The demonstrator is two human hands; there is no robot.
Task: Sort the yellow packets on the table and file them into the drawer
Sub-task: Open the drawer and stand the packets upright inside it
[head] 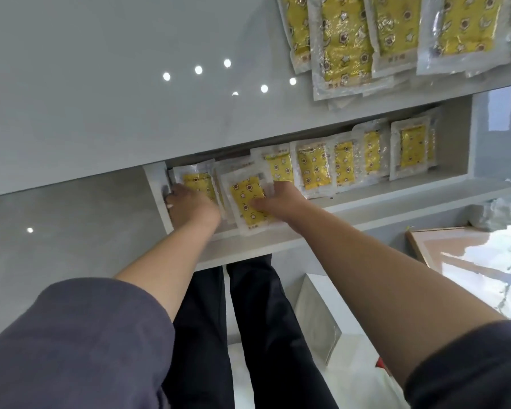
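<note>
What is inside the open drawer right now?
The drawer holds a row of overlapping yellow packets. The left hand rests on the leftmost ones; the right hand pinches one packet at the front. Its back and bottom are hidden by the tabletop and the packets.

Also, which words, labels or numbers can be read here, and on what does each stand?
No text can be read.
Table packets: short brown print on the near white edge, too blurred.
Drawer packets: the same print, too small.
Packet in the right hand: print at its near end, blurred.
</note>
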